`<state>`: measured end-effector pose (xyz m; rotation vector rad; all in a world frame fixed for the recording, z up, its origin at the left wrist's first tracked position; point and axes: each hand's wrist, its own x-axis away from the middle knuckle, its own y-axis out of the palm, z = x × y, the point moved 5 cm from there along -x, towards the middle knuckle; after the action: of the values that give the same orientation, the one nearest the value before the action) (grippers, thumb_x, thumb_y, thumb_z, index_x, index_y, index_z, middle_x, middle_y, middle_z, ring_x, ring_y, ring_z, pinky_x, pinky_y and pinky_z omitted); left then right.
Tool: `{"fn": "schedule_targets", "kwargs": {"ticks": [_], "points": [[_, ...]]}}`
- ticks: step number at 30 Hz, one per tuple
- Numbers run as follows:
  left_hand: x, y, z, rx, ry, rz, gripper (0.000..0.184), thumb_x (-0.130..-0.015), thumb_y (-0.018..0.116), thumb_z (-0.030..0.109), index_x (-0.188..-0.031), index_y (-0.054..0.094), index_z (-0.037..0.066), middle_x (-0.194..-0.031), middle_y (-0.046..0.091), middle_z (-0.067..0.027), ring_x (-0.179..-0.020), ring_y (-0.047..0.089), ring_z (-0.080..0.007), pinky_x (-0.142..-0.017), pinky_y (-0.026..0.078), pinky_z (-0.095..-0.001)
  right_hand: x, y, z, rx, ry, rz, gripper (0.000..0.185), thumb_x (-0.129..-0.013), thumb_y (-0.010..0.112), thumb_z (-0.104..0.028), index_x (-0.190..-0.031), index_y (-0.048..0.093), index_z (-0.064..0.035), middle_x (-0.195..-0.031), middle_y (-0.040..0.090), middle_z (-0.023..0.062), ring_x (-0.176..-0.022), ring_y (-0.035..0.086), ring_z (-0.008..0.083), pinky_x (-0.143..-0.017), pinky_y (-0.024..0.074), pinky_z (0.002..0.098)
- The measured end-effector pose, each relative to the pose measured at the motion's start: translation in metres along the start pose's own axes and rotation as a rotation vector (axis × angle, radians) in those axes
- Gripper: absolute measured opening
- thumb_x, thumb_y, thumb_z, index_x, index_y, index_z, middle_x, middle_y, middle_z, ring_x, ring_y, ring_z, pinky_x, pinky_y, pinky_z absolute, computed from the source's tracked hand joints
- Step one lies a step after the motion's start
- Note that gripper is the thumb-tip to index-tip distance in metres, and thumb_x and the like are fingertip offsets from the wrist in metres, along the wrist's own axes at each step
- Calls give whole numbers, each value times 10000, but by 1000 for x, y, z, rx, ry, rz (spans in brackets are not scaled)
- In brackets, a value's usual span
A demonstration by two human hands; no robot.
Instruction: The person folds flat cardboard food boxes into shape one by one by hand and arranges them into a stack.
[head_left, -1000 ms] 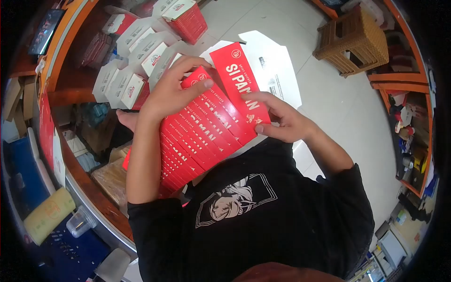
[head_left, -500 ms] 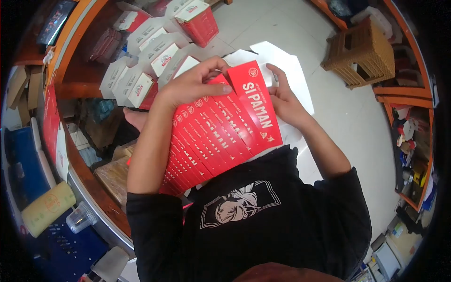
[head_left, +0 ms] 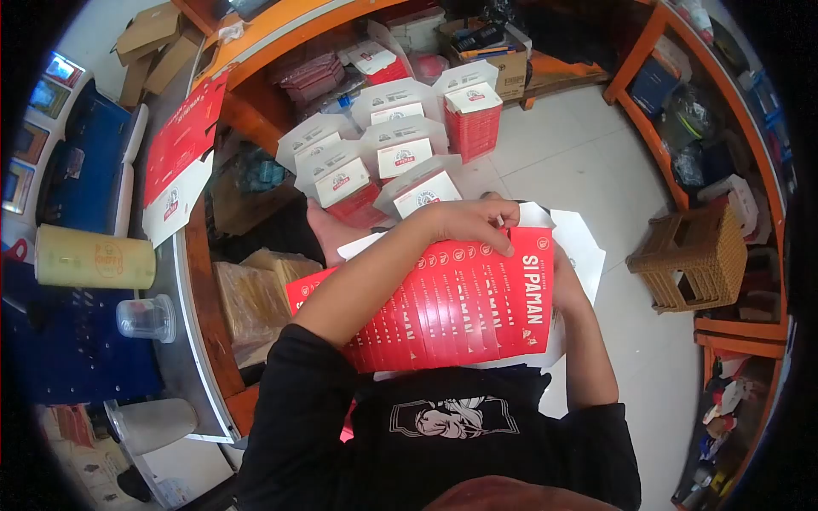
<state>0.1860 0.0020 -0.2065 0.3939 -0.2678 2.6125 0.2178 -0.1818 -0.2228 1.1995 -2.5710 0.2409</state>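
Note:
A fanned row of red flat cardboard boxes (head_left: 426,298) printed "SIPAMAN" lies across my lap, overlapping toward the left. My left hand (head_left: 477,226) grips their top edge near the right end, thumb on the red front and fingers curled over. At the right edge of the front box, my right hand (head_left: 569,285) reaches behind the red panel, which hides its fingers. White cardboard flaps (head_left: 584,251) stick out behind the row on the right.
Stacks of red-and-white boxes (head_left: 473,119) with raised flaps stand on the floor ahead. A bare foot (head_left: 328,234) is beside them. At left, a counter holds a yellow roll (head_left: 95,258) and clear plastic cups (head_left: 146,318). A woven stool (head_left: 686,260) stands right.
The camera view has turned, so the stacks and counter appear shifted. The fan of boxes lies more level and farther right in view. My right hand's fingers, partly visible before, are now behind the panel.

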Motion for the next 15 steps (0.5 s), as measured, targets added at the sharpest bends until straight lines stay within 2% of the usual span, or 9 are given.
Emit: {"fn": "schedule_targets", "kwargs": {"ticks": [7, 9, 11, 15], "points": [[-2, -1, -1, 37, 33, -33, 376, -822, 790, 315, -969, 501, 123, -1140, 420, -89, -1110, 482, -226, -944, 390, -323, -2, -2, 8, 86, 73, 86, 545, -842, 811, -192, -1327, 610, -47, -1228, 690, 86, -1124, 649, 174, -964, 515, 340], [-3, 0, -3, 18, 15, -21, 383, -822, 793, 321, -970, 503, 119, -1150, 421, -96, -1123, 484, -236, -954, 393, -325, -6, -5, 14, -58, 94, 111, 501, -835, 815, -183, -1282, 639, -41, -1203, 702, 88, -1093, 662, 175, -952, 521, 342], [-4, -1, -5, -22, -8, 7, 389, -820, 796, 325, -972, 506, 116, -1166, 421, -106, -1141, 480, -249, -962, 397, -326, -7, -7, 12, -62, 63, 100, 459, -835, 813, -170, -1246, 659, -34, -1173, 714, 89, -1059, 674, 175, -936, 527, 339], [-5, -1, -4, -95, 39, 30, 395, -820, 799, 327, -978, 508, 111, -1186, 408, -115, -1152, 469, -265, -961, 409, -325, -3, -10, 6, 125, -64, 28, 384, -853, 789, -128, -1202, 671, -18, -1100, 735, 85, -988, 691, 164, -892, 542, 322]]}}
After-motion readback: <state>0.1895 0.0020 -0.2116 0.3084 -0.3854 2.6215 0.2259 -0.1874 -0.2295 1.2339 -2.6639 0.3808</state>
